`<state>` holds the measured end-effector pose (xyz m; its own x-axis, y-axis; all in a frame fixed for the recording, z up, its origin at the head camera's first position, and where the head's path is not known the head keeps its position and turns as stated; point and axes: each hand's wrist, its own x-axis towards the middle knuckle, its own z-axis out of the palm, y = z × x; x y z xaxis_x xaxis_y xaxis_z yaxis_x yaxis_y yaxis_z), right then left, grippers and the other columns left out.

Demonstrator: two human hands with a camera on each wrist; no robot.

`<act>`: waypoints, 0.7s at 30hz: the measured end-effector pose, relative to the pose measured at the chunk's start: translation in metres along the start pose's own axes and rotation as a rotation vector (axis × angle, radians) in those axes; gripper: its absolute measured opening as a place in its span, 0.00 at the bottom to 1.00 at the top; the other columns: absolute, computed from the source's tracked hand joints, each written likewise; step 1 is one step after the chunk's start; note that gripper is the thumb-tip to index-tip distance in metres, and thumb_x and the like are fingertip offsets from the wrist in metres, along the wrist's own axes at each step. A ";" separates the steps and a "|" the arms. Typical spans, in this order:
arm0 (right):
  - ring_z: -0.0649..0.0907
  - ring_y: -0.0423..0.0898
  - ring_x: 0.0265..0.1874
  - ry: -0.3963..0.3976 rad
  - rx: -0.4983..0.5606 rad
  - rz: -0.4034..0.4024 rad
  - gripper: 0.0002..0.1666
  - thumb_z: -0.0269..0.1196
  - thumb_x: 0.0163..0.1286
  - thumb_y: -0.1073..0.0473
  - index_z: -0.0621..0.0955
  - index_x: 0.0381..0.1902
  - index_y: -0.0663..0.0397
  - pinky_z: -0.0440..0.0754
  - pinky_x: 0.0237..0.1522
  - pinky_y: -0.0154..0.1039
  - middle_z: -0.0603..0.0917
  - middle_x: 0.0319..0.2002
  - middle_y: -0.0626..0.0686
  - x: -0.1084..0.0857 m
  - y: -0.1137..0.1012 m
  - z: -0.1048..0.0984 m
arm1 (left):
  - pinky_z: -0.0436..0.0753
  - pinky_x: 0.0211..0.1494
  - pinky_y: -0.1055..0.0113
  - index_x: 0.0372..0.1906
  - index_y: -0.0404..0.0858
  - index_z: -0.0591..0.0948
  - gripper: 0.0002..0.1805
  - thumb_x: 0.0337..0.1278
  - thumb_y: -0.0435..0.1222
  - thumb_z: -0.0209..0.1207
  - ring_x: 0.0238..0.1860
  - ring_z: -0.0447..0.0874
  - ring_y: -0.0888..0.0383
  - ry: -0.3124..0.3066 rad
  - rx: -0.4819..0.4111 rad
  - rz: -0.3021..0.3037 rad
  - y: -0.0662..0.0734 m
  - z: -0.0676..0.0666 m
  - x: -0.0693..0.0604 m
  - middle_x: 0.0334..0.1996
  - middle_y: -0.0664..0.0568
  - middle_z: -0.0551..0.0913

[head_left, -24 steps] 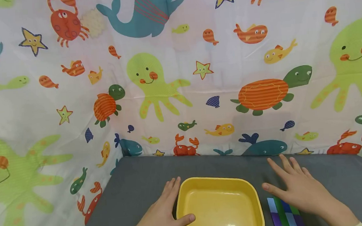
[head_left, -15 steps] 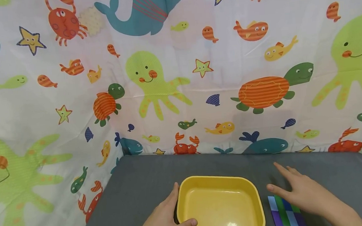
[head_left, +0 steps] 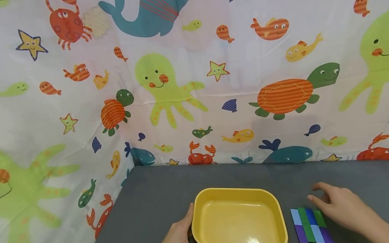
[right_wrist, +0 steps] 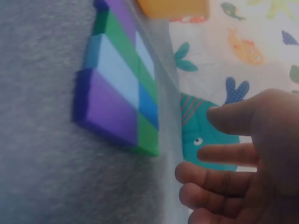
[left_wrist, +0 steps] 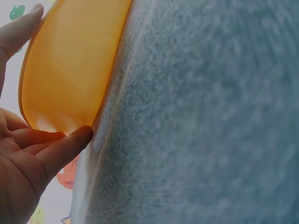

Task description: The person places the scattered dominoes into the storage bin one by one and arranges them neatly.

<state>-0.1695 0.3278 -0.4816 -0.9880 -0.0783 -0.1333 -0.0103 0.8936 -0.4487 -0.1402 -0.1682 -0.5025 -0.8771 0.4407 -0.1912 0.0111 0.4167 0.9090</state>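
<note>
A shallow yellow plastic tub [head_left: 239,223] with rounded corners sits on the grey surface, nothing inside it. My left hand [head_left: 178,235] holds its left end, thumb at the near rim and fingers along the left wall. The left wrist view shows the thumb and fingertips touching the tub's wall. To the right of the tub, several flat coloured blocks [head_left: 311,226] lie side by side in a compact rectangle: purple, green, light blue and dark blue. My right hand [head_left: 349,206] hovers just right of these blocks, fingers loosely bent, holding nothing and apart from them.
A grey cloth-like surface [head_left: 146,200] lies under everything. Behind it and to the left hangs a white curtain [head_left: 174,21] printed with sea animals. The surface's back edge meets this curtain.
My right hand has drawn back right and toward me, its spread fingers now loosely bent, uncovering more of the blocks. My left hand's fingers have lowered against the tub. The head view has shifted slightly.
</note>
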 end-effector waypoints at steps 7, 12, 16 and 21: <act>0.78 0.46 0.30 -0.097 0.090 0.019 0.26 0.68 0.79 0.50 0.82 0.66 0.60 0.77 0.31 0.42 0.80 0.29 0.46 -0.006 0.011 0.010 | 0.89 0.60 0.65 0.91 0.41 0.44 0.66 0.64 0.49 0.78 0.60 0.89 0.59 -0.037 -0.178 0.049 -0.007 0.004 -0.002 0.80 0.47 0.73; 0.77 0.46 0.30 -0.144 0.159 0.030 0.27 0.69 0.79 0.51 0.82 0.67 0.61 0.74 0.30 0.39 0.79 0.30 0.46 -0.012 0.018 0.017 | 0.88 0.61 0.65 0.91 0.42 0.48 0.63 0.64 0.50 0.78 0.63 0.88 0.59 0.005 -0.161 0.047 -0.008 0.006 -0.005 0.82 0.45 0.68; 0.77 0.45 0.30 -0.162 0.207 0.027 0.27 0.70 0.77 0.52 0.83 0.66 0.62 0.73 0.29 0.38 0.79 0.30 0.47 -0.013 0.024 0.021 | 0.88 0.62 0.62 0.90 0.39 0.51 0.61 0.66 0.53 0.75 0.67 0.85 0.54 0.060 -0.133 0.024 -0.006 0.006 -0.011 0.83 0.45 0.67; 0.76 0.46 0.31 -0.195 0.265 0.012 0.26 0.72 0.75 0.54 0.83 0.64 0.65 0.72 0.29 0.37 0.77 0.32 0.48 -0.014 0.029 0.021 | 0.82 0.69 0.64 0.90 0.45 0.54 0.55 0.70 0.50 0.74 0.75 0.77 0.52 0.085 -0.070 0.092 -0.011 0.006 -0.011 0.83 0.54 0.67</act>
<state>-0.1524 0.3458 -0.5108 -0.9395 -0.1742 -0.2950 0.0670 0.7509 -0.6570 -0.1280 -0.1731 -0.5123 -0.9112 0.4048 -0.0763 0.0628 0.3197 0.9454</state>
